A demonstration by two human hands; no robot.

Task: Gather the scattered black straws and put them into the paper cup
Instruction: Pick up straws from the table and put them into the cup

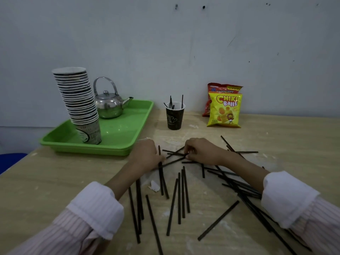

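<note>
The left hand [147, 153] is in the middle of the desk [55, 181], its fingers curled round a few black straws [161, 179] that point away from the person toward the far edge. The right hand [204, 151] is just beside it, and its fingertips pinch the ends of some crossed straws lying between the two hands. Many more straws lie flat near the front edge. The ones in the middle mostly point front to back. The ones by the right sleeve lie slanted in a pile. The cup [174, 118] stands near the back edge, behind the hands, with a few straws standing up in it. A green tray [92, 150] at the back left holds a kettle [108, 105] and a stack of cups [77, 96]. Snack bags [225, 111] stand at the back right.
</note>
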